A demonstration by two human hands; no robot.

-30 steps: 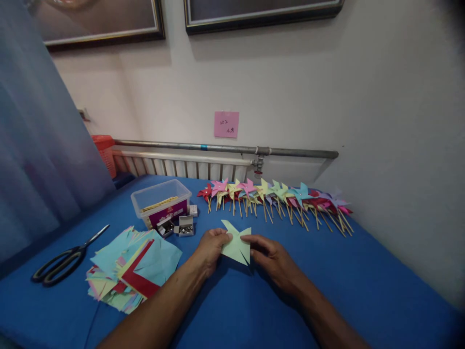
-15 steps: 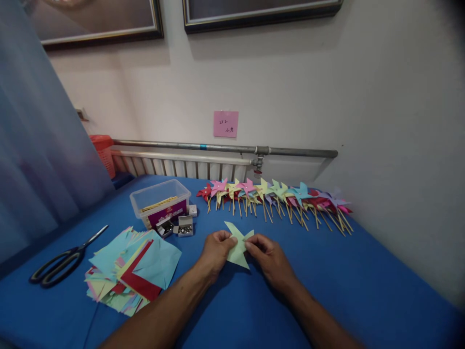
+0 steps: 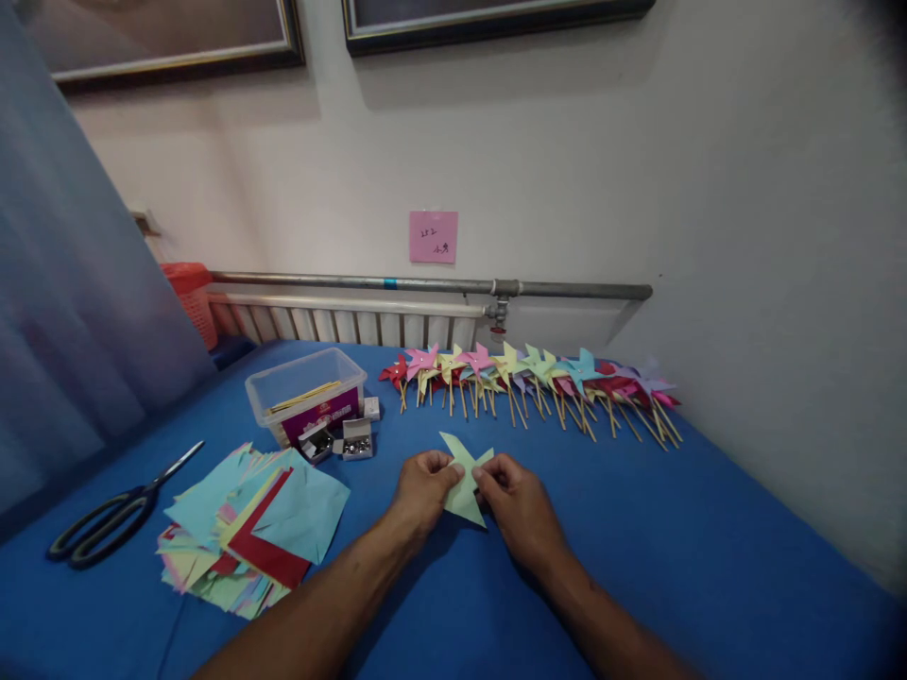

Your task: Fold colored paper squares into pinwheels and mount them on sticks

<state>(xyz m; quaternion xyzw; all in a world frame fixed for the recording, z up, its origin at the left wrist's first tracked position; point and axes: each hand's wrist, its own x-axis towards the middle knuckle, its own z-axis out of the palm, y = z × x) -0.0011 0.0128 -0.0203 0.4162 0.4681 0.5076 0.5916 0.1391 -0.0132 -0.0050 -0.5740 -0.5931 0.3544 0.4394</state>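
A pale green paper pinwheel (image 3: pixel 464 499) is held up above the blue-covered table, its blades folded in toward the middle. My left hand (image 3: pixel 425 491) grips it from the left, thumb lying near its centre. On the other side, my right hand (image 3: pixel 516 499) pinches the right part of the pinwheel between thumb and fingers. Whether a pin sits at the centre is hidden by the fingertips. To the left of my hands lies a loose pile of coloured paper squares (image 3: pixel 304 515), with cut slits visible in some.
A clear plastic box (image 3: pixel 347 370) holds thin wooden sticks (image 3: pixel 304 397); small open boxes of metal pins (image 3: pixel 356 444) stand before it. Black-handled scissors (image 3: pixel 124 510) lie far left. A row of finished pinwheels (image 3: pixel 510 364) on sticks lies along the back, near the radiator (image 3: pixel 368 326).
The view has shifted slightly, so the background sits a little further left. Both hands keep hold of the green pinwheel, with the right fingers moved slightly left against it.
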